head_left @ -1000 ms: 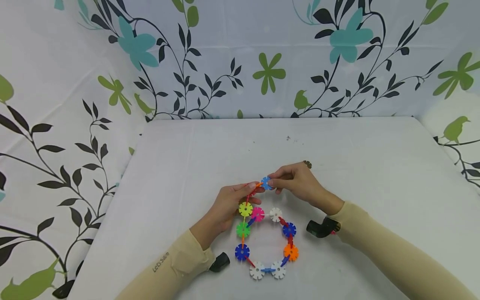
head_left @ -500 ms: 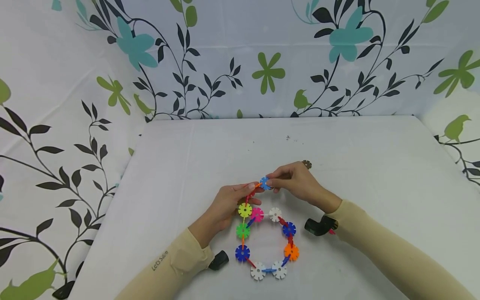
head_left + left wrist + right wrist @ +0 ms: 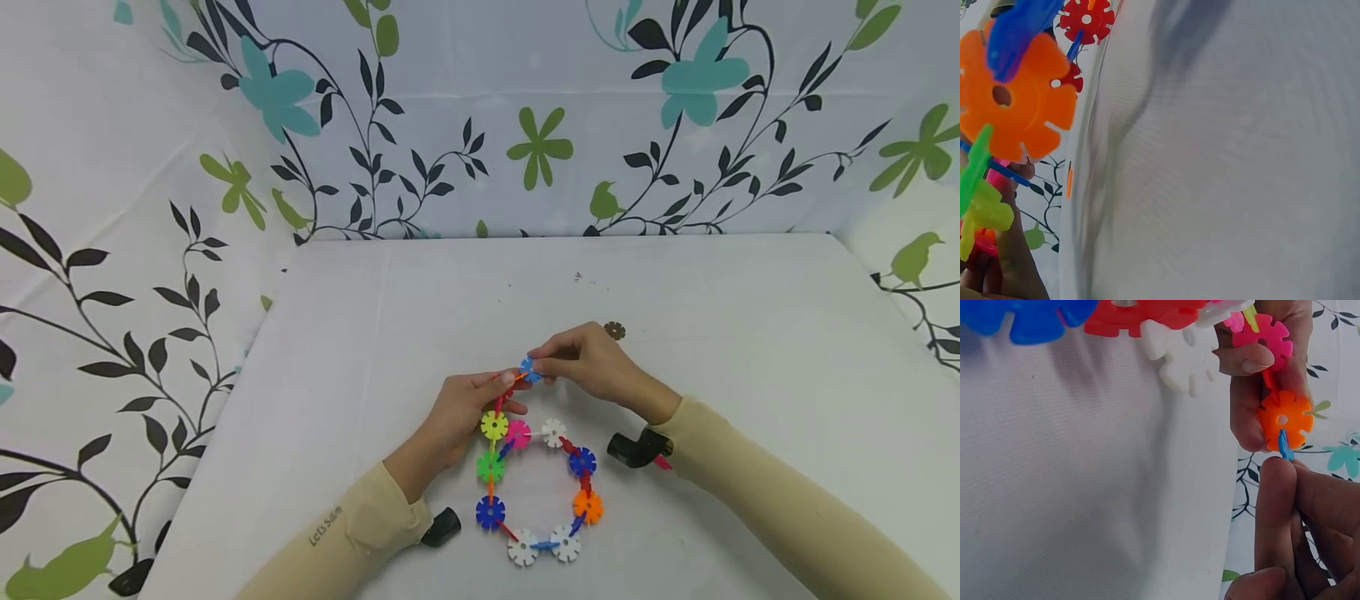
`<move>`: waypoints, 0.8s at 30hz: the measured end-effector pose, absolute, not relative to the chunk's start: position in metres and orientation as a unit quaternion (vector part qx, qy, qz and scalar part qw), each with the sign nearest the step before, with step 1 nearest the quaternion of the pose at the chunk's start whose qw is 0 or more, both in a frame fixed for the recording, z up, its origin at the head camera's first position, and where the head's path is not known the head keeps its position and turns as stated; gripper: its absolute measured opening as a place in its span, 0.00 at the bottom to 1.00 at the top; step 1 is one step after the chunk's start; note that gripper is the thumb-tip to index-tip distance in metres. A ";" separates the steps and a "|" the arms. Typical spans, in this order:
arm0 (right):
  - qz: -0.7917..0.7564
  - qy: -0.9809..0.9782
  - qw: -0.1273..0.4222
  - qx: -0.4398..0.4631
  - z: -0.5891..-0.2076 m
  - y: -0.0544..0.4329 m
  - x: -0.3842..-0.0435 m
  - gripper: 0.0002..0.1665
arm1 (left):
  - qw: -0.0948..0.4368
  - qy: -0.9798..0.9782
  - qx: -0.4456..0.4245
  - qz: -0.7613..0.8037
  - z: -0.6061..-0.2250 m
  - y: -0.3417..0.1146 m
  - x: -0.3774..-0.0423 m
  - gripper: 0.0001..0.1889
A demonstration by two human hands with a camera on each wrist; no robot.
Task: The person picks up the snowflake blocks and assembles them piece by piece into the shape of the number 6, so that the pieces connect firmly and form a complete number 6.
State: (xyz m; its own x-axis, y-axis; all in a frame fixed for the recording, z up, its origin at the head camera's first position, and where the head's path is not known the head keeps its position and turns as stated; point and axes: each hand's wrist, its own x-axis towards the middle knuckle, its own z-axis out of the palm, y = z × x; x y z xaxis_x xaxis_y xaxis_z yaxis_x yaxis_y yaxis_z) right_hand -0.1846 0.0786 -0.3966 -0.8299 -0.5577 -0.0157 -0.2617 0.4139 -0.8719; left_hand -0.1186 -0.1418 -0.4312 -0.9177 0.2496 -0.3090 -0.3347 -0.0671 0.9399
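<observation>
Between the hands is a chain of notched plastic discs. My left hand [image 3: 453, 417] grips the chain's upper end. In the right wrist view, its fingers hold a pink disc [image 3: 1277, 342], with an orange disc [image 3: 1294, 425] just beyond. Thumb and index finger of my right hand [image 3: 596, 367] pinch a light blue disc [image 3: 529, 371], which meets the orange disc edge-on. The right fingers hide most of that blue disc in the right wrist view. Below the left hand hang a yellow disc [image 3: 494, 426] and a green disc [image 3: 491, 467], part of a larger loop.
The loop includes a white disc [image 3: 522, 547] near the front and another orange disc [image 3: 588, 507] at the right. A brown disc [image 3: 615, 331] lies on the white table [image 3: 735, 333] behind the right hand. Patterned cloth [image 3: 480, 83] hangs behind.
The light blue disc and the right fingertips have shifted slightly left, closer to the left hand. Both hands keep their grip, and the loop stays nearly in place.
</observation>
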 end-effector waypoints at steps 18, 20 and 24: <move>-0.484 0.830 0.154 -0.230 -0.404 0.094 -0.178 0.24 | 0.207 0.700 -0.064 0.681 -0.421 -0.138 -0.127 0.30; -0.490 0.831 0.149 -0.218 -0.405 0.100 -0.178 0.25 | 0.197 0.695 -0.058 0.689 -0.422 -0.138 -0.126 0.27; -0.499 0.832 0.145 -0.195 -0.407 0.116 -0.176 0.26 | 0.181 0.681 -0.052 0.708 -0.422 -0.138 -0.125 0.20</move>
State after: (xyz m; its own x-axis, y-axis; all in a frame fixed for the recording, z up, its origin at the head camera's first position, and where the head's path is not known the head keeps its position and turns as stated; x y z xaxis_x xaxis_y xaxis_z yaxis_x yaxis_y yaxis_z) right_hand -0.1764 0.1155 -0.4072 -0.8824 -0.4682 -0.0465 -0.1796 0.4266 -0.8864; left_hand -0.1250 -0.1385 -0.4222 -0.9293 0.1856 -0.3194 -0.3265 -0.0082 0.9451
